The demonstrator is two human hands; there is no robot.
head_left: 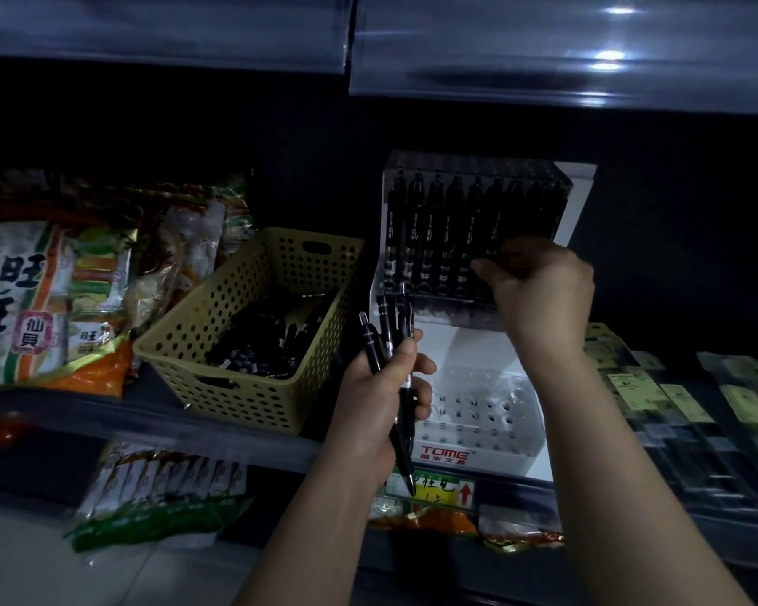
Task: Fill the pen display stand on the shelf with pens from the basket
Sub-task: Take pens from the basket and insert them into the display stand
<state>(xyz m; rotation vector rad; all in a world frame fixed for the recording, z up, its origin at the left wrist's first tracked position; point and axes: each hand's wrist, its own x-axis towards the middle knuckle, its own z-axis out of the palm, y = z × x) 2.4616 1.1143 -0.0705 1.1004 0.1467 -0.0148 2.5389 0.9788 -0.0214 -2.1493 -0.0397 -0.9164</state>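
A white two-tier pen display stand (569, 203) stands on the shelf. Its upper tier holds a row of black pens (438, 238); its lower clear tier (478, 413) shows open holes. My left hand (381, 400) grips a bunch of black pens (390, 338) in front of the stand's left side. My right hand (539, 286) is raised at the upper tier's right part, fingers curled at a pen there; the fingertips are hidden. A yellow perforated basket (219, 343) with several black pens (263, 343) sits left of the stand.
Snack bags (49, 299) lie left of the basket. Flat packaged goods (674, 400) lie right of the stand. A price label (438, 492) hangs on the shelf edge, with more packets (158, 487) on the shelf below. An upper shelf edge (543, 72) overhangs.
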